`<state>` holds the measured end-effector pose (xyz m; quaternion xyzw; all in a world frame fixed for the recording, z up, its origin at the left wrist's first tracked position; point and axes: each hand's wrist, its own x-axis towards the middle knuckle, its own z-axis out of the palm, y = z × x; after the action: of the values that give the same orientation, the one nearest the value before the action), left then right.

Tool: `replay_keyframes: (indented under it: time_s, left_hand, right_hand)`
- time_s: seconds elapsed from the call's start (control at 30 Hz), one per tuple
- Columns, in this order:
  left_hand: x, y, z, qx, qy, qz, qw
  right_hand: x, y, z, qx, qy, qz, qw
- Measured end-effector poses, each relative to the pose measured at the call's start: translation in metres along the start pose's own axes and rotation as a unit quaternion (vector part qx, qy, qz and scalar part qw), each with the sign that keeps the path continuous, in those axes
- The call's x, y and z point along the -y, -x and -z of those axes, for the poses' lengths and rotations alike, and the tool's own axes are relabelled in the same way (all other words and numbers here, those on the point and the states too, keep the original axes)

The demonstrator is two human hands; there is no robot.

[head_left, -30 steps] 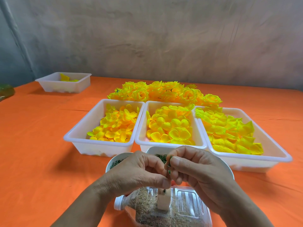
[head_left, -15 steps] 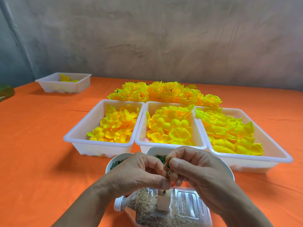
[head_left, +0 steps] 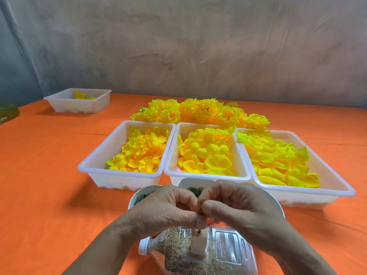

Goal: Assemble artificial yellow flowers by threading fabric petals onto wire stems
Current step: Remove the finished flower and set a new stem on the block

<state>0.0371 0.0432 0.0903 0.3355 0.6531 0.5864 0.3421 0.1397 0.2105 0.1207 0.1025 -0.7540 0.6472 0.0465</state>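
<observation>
Green and small, a plastic stem piece [head_left: 201, 203] is pinched between curled fingertips of left hand [head_left: 166, 211] and right hand [head_left: 238, 207], low centre. Beyond: two white bowls [head_left: 140, 192], three white plastic trays [head_left: 206, 176] of yellow fabric petals [head_left: 208, 153], a fourth tray [head_left: 79, 108] upper left.

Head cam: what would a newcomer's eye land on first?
The vivid yellow: three white trays of fabric petals side by side mid-table on the orange cloth, with a heap of finished flowers behind them. Next, at the near edge, the left hand and right hand meet, pinching a small green piece above a clear bottle.
</observation>
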Motion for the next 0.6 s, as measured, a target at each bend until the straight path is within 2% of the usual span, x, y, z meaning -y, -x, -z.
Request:
replay_keyframes:
  time_s: [0.13,0.27,0.37,0.47,0.6]
  left_hand:
    - [-0.002,0.002,0.003,0.035,0.021,0.001,0.999]
    - [-0.004,0.005,0.007,0.029,0.026,0.009,0.999]
    - [-0.003,0.006,0.009,0.028,0.006,0.015,0.999]
    - [0.001,0.008,0.012,0.003,-0.008,0.019,1.0]
    - [0.005,0.007,0.018,-0.04,-0.011,0.015,0.999]
  right_hand:
    - [-0.004,0.004,0.001,-0.012,0.039,0.011,0.999]
    - [-0.01,0.004,0.001,-0.013,0.162,0.02,0.986]
    - [-0.016,0.005,0.002,-0.006,0.191,0.017,0.982]
    - [-0.025,0.008,0.002,0.011,0.252,0.028,0.967]
    - [-0.032,0.011,0.002,0.016,0.248,0.028,0.968]
